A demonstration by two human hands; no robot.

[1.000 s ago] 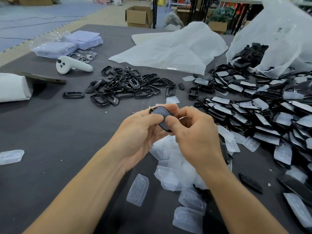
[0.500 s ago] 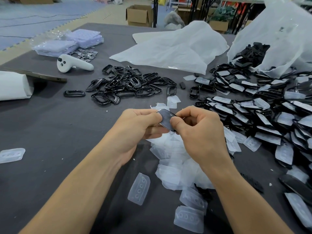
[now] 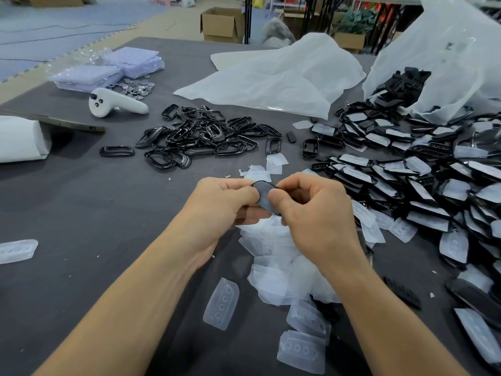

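Note:
Both hands hold one small black plastic shell [image 3: 264, 196] above the dark table [image 3: 89, 213]. My left hand [image 3: 219, 204] pinches its left edge with the thumb on top. My right hand [image 3: 311, 210] pinches its right edge, fingers curled behind it. Most of the shell is hidden by the fingers. Under the hands lies a heap of clear plastic inserts [image 3: 276, 264]. A big pile of black shells with clear film [image 3: 423, 180] spreads at the right. A pile of black oval frames [image 3: 200, 137] lies behind the hands.
A white hand controller [image 3: 113, 103] lies at the back left, beside coin-like metal discs [image 3: 138, 88] and bagged lilac trays [image 3: 108, 69]. White plastic sheeting [image 3: 273, 80] and an open bag of black parts [image 3: 444, 55] sit at the back. A white roll [image 3: 21, 138] is at left.
The hands have shifted slightly and turned the black shell between the fingers; the grip on it stays the same.

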